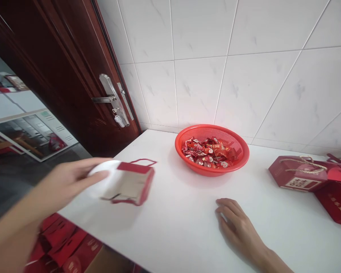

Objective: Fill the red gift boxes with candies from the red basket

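My left hand (pixel 86 176) grips an open red candy box (pixel 147 185) by its white round-ended flap (pixel 108 170), thumb on top. The box is tilted over the left part of the white table (pixel 182 223), its pale inside facing me and a red cord handle sticking out. Some blur softens the box and hand. My right hand (pixel 235 223) rests on the tabletop with loosely bent fingers and nothing visible in them. Beyond it stands a red plastic basket (pixel 184 161) with many red-wrapped candies (pixel 210 151) inside.
Closed red gift boxes (pixel 298 172) with a rope handle stand at the table's right. Below the left edge are several more red boxes (pixel 65 242) in a carton. A tiled wall (pixel 199 91) backs the table. A dark wooden door (pixel 65 64) stands open at left.
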